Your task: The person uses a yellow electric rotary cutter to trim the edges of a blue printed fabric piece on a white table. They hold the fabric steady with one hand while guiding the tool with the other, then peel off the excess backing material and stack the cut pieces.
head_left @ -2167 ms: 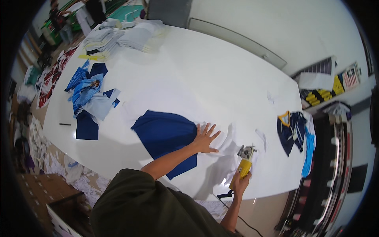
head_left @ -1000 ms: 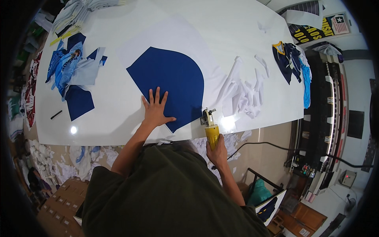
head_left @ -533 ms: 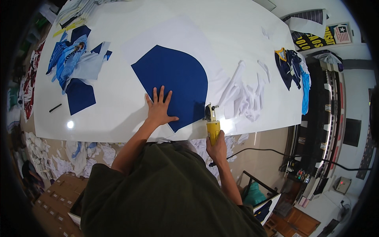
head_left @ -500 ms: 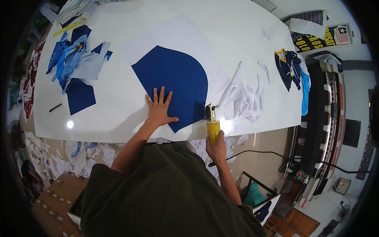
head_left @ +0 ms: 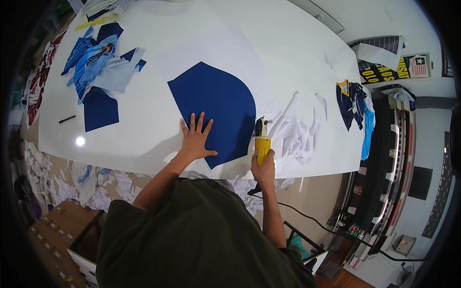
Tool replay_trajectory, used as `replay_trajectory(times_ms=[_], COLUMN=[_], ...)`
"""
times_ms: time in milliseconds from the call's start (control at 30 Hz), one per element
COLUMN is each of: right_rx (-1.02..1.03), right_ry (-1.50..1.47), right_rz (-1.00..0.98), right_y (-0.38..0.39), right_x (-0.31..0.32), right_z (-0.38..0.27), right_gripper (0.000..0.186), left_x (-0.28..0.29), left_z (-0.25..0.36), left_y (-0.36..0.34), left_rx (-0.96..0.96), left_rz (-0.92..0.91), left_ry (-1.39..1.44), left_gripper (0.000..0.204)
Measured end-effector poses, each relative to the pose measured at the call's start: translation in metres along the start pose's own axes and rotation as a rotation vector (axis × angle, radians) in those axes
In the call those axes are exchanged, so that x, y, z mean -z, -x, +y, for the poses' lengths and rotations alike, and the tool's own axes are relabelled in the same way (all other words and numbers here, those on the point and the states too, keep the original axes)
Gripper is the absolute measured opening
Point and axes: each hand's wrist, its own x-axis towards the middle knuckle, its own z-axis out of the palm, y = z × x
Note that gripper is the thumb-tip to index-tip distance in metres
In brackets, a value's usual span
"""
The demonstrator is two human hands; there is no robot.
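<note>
A dark blue fabric panel (head_left: 216, 108) with a curved right edge lies flat on a larger piece of white material (head_left: 192, 55). My left hand (head_left: 195, 139) presses on the panel's lower left side, fingers spread, thumb pointing right. In my right hand (head_left: 263, 168) is a yellow handheld electric fabric cutter (head_left: 262, 146), gripped round its body. Its metal head stands at the panel's right edge, pointing away from me. A black cord (head_left: 312, 217) trails from it to the right. Whether the blade touches cloth I cannot tell.
White fabric offcuts (head_left: 300, 132) lie right of the cutter. Blue printed pieces (head_left: 93, 57), a dark blue piece (head_left: 101, 110) and a black pen (head_left: 67, 119) are at left. Dark garments (head_left: 352, 103) sit by the right edge. Scraps (head_left: 98, 197) cover the floor at the near left.
My right hand has moved the cutter farther from me along the panel's right edge. The left hand stays pressed on the panel. The whole view has shifted and turned slightly.
</note>
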Motion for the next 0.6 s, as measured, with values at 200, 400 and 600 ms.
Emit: replay_trajectory(times_ms=[200, 400, 600], right_rx=[0.002, 0.096, 0.234], right_ry=[0.067, 0.079, 0.09], right_rz=[-0.078, -0.126, -0.169], right_y=[-0.037, -0.075, -0.109], right_x=[0.011, 0.022, 0.032], right_z=[-0.001, 0.0, 0.008], right_gripper=[0.053, 0.053, 0.054], left_x=[-0.001, -0.003, -0.003], left_z=[-0.002, -0.002, 0.0], left_y=[0.002, 0.004, 0.004], left_rx=[-0.019, -0.013, -0.005], left_rz=[0.009, 0.039, 0.041], left_ry=[0.041, 0.046, 0.037], left_gripper=[0.133, 0.133, 0.135])
